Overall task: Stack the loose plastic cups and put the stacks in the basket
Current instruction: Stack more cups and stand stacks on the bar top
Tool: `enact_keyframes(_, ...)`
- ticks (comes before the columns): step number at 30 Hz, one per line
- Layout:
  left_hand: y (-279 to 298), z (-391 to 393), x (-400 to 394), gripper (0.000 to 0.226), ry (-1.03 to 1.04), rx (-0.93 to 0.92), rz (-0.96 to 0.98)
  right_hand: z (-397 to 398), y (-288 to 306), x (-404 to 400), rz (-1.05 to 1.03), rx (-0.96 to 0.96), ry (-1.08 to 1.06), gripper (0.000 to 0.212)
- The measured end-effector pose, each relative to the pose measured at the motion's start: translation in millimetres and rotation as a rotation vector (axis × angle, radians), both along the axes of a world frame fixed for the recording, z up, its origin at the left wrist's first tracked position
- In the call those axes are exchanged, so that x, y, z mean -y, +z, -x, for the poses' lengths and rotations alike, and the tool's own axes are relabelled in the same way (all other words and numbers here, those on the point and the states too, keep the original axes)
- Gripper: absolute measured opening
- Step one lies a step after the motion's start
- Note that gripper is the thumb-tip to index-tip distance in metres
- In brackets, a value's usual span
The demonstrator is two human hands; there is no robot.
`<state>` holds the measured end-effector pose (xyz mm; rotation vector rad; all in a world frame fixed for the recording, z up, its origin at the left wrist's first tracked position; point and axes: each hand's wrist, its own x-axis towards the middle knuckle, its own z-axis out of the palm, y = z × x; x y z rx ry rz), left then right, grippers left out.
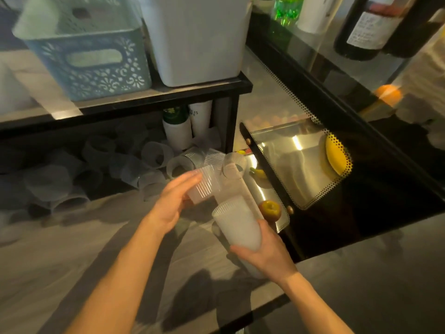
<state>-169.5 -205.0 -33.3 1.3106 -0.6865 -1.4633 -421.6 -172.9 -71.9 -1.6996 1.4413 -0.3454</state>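
Observation:
My right hand grips a stack of ribbed translucent cups from below, its mouth tilted up and left. My left hand holds a single ribbed cup just above and left of that stack. Several loose translucent cups lie tumbled under the black shelf, some ribbed ones close behind my hands. A blue lattice basket stands on the shelf top at upper left.
A white bin sits beside the basket on the black shelf. Paper cup stacks stand under the shelf. To the right is a glass display case holding bananas and an apple. Bottles stand on top.

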Motion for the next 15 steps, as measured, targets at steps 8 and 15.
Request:
enact_keyframes(8, 3, 17, -34, 0.082, 0.053, 0.155, 0.07, -21, 9, 0, 0.058, 0.004, 0.077, 0.078)
enact_keyframes(15, 0, 26, -53, 0.059, 0.134, 0.275, 0.147, -33, 18, -5, 0.026, 0.0, 0.103, 0.081)
